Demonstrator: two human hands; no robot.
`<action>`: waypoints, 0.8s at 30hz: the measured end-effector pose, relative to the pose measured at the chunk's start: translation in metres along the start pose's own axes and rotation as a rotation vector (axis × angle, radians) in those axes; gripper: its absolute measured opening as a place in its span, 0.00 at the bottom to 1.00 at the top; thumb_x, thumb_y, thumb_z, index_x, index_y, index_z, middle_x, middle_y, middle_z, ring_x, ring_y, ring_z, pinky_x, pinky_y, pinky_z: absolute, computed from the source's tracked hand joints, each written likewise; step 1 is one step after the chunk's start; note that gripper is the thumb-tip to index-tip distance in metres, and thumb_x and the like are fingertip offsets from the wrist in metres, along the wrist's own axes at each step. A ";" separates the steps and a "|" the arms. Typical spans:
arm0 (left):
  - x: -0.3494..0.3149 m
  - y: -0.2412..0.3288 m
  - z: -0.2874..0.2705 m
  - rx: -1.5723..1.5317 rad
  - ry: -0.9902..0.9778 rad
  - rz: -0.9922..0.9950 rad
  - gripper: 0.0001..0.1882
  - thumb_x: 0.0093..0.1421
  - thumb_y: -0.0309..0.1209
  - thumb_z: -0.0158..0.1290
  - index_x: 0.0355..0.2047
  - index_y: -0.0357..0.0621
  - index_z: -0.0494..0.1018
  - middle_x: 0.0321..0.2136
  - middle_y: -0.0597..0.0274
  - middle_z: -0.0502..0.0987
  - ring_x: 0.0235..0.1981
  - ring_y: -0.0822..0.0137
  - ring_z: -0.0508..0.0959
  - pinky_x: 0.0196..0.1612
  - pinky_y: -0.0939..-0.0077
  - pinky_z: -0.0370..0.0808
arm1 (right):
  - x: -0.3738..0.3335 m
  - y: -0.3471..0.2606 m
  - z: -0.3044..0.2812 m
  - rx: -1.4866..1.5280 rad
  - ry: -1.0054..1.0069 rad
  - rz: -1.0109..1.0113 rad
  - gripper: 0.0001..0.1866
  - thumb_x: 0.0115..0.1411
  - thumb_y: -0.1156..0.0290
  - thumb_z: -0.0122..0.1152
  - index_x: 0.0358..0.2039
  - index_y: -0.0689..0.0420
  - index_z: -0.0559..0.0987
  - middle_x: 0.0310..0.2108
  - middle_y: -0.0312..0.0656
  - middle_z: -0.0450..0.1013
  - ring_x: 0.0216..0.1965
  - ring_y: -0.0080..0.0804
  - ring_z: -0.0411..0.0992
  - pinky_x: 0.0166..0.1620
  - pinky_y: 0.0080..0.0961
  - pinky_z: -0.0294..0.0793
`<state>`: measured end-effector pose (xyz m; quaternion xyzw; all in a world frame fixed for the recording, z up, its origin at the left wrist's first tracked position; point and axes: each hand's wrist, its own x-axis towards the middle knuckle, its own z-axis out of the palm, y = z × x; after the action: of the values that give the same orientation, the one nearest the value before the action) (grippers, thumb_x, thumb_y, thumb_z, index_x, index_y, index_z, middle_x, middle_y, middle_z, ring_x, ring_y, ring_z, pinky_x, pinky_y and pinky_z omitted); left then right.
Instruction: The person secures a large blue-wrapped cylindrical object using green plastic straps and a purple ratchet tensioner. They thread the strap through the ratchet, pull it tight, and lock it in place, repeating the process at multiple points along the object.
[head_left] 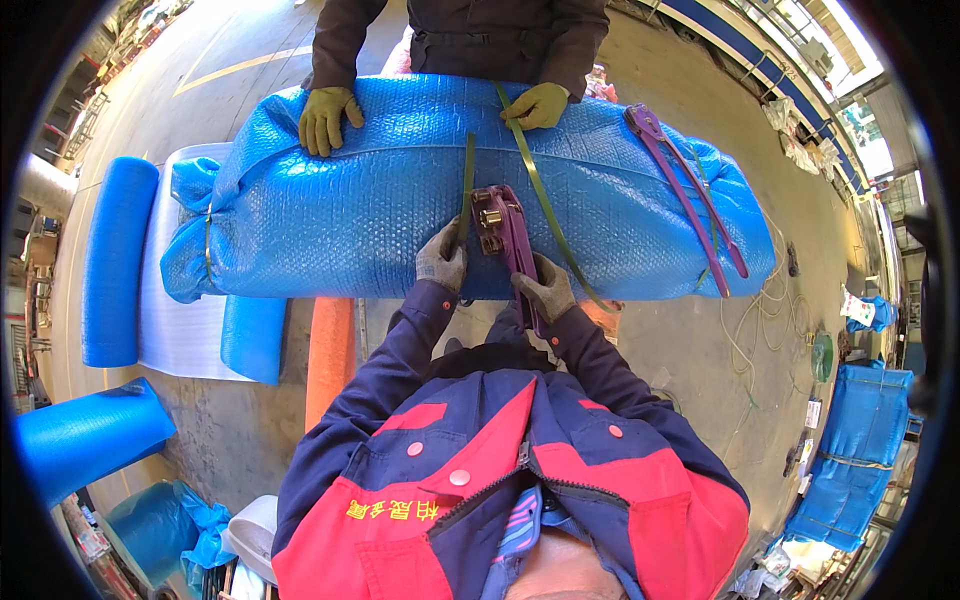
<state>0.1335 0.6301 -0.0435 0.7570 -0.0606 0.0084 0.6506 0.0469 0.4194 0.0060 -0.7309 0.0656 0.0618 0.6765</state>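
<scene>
A long bundle in blue bubble wrap (370,215) lies across in front of me. My right hand (546,287), in a grey glove, grips the handle of a purple strapping tensioner (511,235), whose metal parts face left. My left hand (443,258), also gloved, is closed around a green strap (469,180) that stands up beside the tensioner. Another length of green strap (540,185) slants over the bundle to the right. Across the bundle, a co-worker's yellow-gloved hand (537,105) pinches this strap; the co-worker's other hand (328,120) rests on the wrap.
A purple long-handled sealer (690,195) lies on the bundle's right end. Blue rolls (118,260) and a white sheet (180,300) are at left. Beneath the bundle is an orange support (331,350). Loose cord (762,315) trails on the floor at right, near another blue bundle (850,450).
</scene>
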 end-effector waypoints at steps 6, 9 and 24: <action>-0.001 0.000 0.000 0.082 0.019 0.015 0.25 0.58 0.21 0.50 0.58 0.39 0.72 0.48 0.47 0.80 0.51 0.58 0.80 0.54 0.71 0.74 | 0.000 -0.005 0.002 -0.005 0.008 -0.022 0.35 0.57 0.60 0.68 0.59 0.69 0.70 0.48 0.47 0.76 0.48 0.30 0.74 0.53 0.28 0.72; 0.001 0.001 -0.002 0.201 0.009 0.006 0.25 0.57 0.22 0.51 0.58 0.40 0.72 0.47 0.45 0.80 0.50 0.54 0.80 0.54 0.68 0.74 | -0.004 -0.009 0.003 -0.005 0.009 -0.032 0.35 0.56 0.62 0.69 0.59 0.69 0.70 0.48 0.47 0.76 0.47 0.30 0.73 0.52 0.28 0.73; -0.002 0.014 -0.001 0.104 -0.075 -0.085 0.26 0.63 0.17 0.47 0.63 0.33 0.64 0.53 0.49 0.77 0.54 0.66 0.77 0.58 0.75 0.70 | 0.024 -0.027 0.048 -0.092 0.087 0.045 0.29 0.57 0.66 0.67 0.55 0.69 0.73 0.41 0.43 0.78 0.41 0.27 0.75 0.48 0.24 0.74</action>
<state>0.1301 0.6292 -0.0298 0.7914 -0.0522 -0.0444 0.6074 0.0752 0.4690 0.0245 -0.7616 0.1083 0.0481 0.6371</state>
